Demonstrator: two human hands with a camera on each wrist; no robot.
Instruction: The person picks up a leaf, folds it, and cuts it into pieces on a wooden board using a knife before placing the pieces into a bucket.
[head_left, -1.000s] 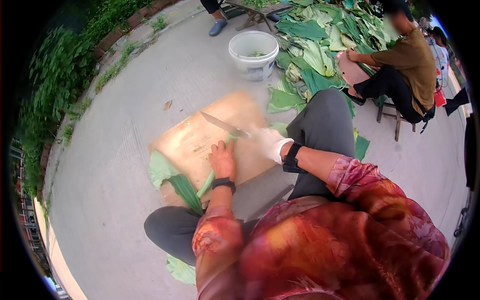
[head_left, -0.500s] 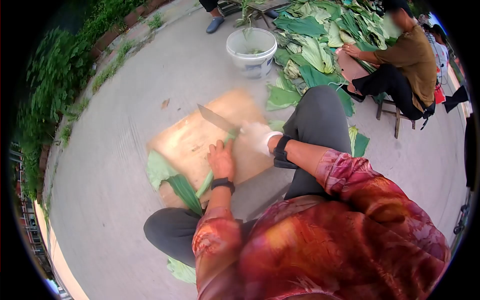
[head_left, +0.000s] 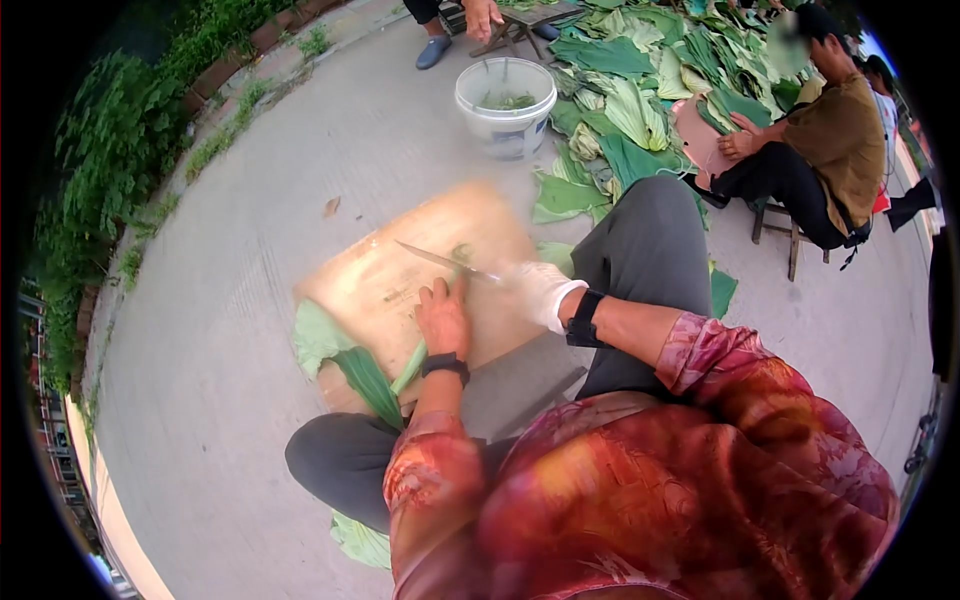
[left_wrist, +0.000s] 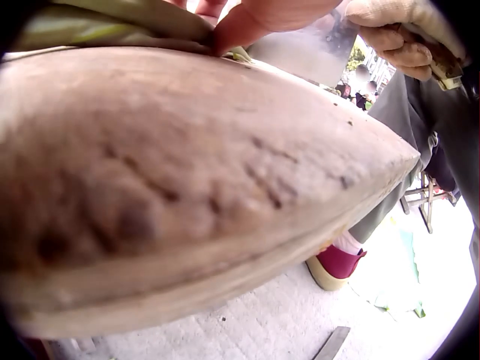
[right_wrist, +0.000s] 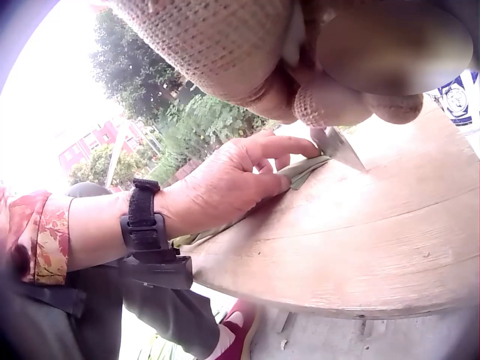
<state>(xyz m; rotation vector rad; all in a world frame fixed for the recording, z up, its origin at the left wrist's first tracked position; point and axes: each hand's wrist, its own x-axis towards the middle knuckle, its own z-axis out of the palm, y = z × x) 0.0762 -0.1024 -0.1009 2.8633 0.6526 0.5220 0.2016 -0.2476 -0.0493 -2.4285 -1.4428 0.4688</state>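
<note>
On a wooden board (head_left: 400, 260) lies a long folded green leaf (head_left: 408, 368), its wide end hanging over the board's near left edge. My bare left hand (head_left: 443, 318) holds it down, fingertips bent over the fold; in the right wrist view thumb and fingers pinch the leaf (right_wrist: 300, 174). My right hand (head_left: 540, 293), in a white knit glove, grips a knife (head_left: 440, 260) by its handle. The broad blade (left_wrist: 307, 56) stands close beside the left fingertips, at the leaf's end. A small green cut piece (head_left: 461, 252) lies on the board past the blade.
A white bucket (head_left: 506, 108) with green shreds stands beyond the board; another person's hand (head_left: 482, 18) hangs above it. Large leaves (head_left: 640, 110) are heaped at the back right, beside a seated person (head_left: 835, 140). My knees flank the board.
The knife and gloved hand shifted left, then back right, the blade tilting. Cut green now shows past the blade. A hand appeared above the bucket, which holds more shreds. My left hand stays nearly still.
</note>
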